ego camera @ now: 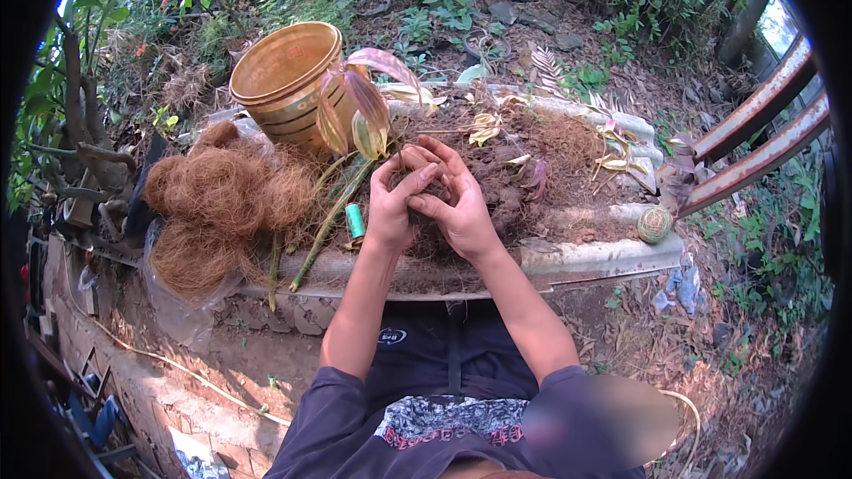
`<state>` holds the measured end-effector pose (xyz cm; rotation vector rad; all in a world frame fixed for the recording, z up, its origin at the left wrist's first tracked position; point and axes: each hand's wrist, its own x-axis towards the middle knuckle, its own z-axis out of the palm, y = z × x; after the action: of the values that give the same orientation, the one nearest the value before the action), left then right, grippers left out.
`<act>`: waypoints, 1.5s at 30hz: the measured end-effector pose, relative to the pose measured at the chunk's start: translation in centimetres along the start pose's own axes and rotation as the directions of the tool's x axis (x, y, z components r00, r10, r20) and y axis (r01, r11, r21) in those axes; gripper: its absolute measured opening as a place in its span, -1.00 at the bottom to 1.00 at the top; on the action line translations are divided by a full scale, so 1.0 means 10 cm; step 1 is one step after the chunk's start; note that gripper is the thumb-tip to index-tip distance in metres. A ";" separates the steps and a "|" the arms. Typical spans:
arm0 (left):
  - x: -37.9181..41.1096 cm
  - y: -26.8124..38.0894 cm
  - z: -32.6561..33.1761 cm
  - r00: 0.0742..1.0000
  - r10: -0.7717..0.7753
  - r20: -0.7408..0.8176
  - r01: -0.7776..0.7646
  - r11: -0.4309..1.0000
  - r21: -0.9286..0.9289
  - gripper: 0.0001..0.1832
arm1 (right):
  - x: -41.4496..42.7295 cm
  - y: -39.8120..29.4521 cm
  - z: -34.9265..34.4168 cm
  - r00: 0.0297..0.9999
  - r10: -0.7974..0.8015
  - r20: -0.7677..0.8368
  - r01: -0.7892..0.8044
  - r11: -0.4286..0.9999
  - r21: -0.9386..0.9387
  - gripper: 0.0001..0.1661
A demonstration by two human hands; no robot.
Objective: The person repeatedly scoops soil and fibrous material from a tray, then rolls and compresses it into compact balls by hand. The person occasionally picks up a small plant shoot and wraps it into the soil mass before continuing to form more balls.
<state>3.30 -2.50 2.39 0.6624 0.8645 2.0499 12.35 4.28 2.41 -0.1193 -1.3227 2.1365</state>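
My left hand (pixel 399 196) and my right hand (pixel 456 202) cup together around a dark clump, apparently soil, at the base of a plant with purple and yellow-green leaves (pixel 369 106). The fingers hide most of the clump. Dark soil with fine roots (pixel 496 179) lies beneath and to the right of my hands. Left of them, a spool of green thread (pixel 355 220) stands near cut green stems (pixel 326 232). A heap of brown coir fibre (pixel 219 192) lies further left, partly on clear plastic. A ball of green-brown thread (pixel 654 224) rests at the right.
A yellow-brown plastic bucket (pixel 286 89) stands tilted behind the fibre. The corrugated sheet (pixel 586 256) under the soil has a bent front edge. Rusty curved metal bars (pixel 752 159) rise at the right. Wilted leaves (pixel 622 156) lie at the sheet's right side.
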 end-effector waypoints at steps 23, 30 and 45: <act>-0.11 -0.05 0.08 0.983 0.175 0.063 -0.183 0.965 0.185 -0.67 | 0.01 -0.08 0.03 0.999 -0.031 0.039 0.014 0.931 0.364 -0.23; -0.17 -0.04 0.27 0.996 0.072 -0.056 -0.074 0.997 -0.030 -0.62 | 0.04 -0.04 0.08 0.983 0.097 -0.156 -0.028 0.918 0.396 -0.39; -0.12 0.02 0.22 0.996 -0.050 -0.078 0.045 0.997 -0.056 -0.68 | 0.01 -0.11 0.01 0.988 0.135 -0.080 -0.076 0.854 0.514 -0.36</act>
<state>5.39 -2.76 3.75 0.5293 0.8581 2.0611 12.74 4.61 3.34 -0.0936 -0.6594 2.4608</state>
